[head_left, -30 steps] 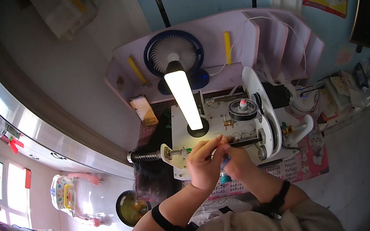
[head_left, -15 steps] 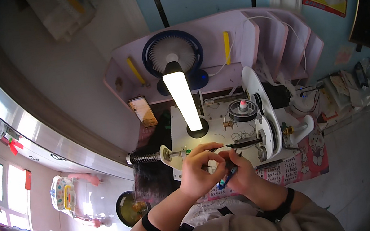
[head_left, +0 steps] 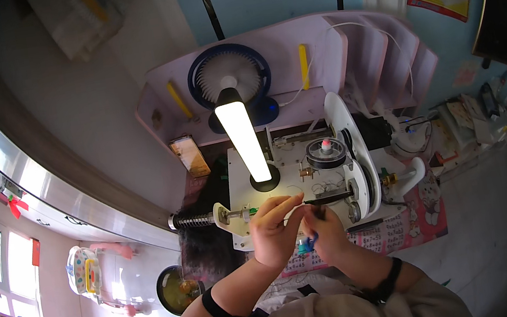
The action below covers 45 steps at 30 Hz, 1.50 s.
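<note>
My left hand (head_left: 273,234) is closed in a pinch at the front of a white tabletop machine (head_left: 245,184); what lies between its fingertips is too small to make out. Just beside it, my right hand (head_left: 330,233) curls round a small blue tool (head_left: 306,244), whose working end is hidden. The fingertips of both hands almost meet next to a thin dark rod (head_left: 331,198) that runs across the machine. Left of the rod, a spring-covered shaft (head_left: 196,220) sticks out. A black spool (head_left: 326,154) with a pink knob sits on the plate, fine dark threads near it.
A lit lamp (head_left: 244,140) rises from the machine plate. Behind it stand a blue fan (head_left: 229,77) and a pale shelf (head_left: 281,36). Dark hair-like material (head_left: 198,249) lies at the left. A phone (head_left: 190,157) leans nearby, and a round bowl (head_left: 178,290) is lower left.
My right hand has turned and its fingers have closed in toward my left fingertips. The blue tool has swung with it. My left thumb and fingers have straightened from a ring shape.
</note>
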### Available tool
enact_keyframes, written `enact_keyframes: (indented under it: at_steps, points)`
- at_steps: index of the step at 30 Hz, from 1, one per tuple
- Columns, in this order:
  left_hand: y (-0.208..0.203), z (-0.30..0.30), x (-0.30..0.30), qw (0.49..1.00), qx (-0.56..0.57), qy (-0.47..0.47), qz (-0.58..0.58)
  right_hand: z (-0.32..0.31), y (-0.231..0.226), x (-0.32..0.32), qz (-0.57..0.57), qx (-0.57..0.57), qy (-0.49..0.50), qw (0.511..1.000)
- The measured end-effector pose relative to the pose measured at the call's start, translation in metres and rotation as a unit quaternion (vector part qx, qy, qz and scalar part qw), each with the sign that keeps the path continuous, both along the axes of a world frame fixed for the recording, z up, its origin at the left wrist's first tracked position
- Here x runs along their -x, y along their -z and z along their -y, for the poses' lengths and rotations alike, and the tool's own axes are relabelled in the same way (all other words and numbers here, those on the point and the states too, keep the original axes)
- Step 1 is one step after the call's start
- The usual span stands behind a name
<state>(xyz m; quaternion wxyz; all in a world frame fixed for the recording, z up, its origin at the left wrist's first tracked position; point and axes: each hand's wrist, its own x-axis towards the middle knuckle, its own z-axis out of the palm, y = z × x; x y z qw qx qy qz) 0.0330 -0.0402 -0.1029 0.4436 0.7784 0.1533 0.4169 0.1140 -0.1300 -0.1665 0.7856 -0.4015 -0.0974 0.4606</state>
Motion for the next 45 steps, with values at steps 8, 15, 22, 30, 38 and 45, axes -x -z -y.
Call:
enact_keyframes:
  at_steps: [8,15,22,30,38,45]
  points:
    - [-0.011,0.010,-0.009,0.972,0.232,-0.044,-0.005,-0.079,-0.018,-0.030,-0.039,-0.286,-0.101,0.952]
    - [-0.016,0.005,-0.009,0.962,0.267,-0.040,-0.031,-0.074,-0.025,-0.031,0.007,-0.279,-0.093,0.956]
    - [-0.022,-0.001,0.007,0.976,0.195,0.039,-0.087,-0.023,-0.008,-0.003,-0.084,-0.122,-0.008,0.989]
    - [-0.014,-0.020,0.023,0.982,0.069,0.164,-0.056,0.018,-0.025,0.024,-0.075,-0.077,0.013,0.994]
    - [-0.005,-0.002,0.003,0.999,0.020,0.040,0.002,0.014,-0.007,0.017,0.111,-0.028,-0.033,0.993]
    - [-0.002,0.003,-0.004,0.993,0.103,-0.044,-0.027,-0.062,-0.021,-0.028,-0.019,-0.247,-0.053,0.967]
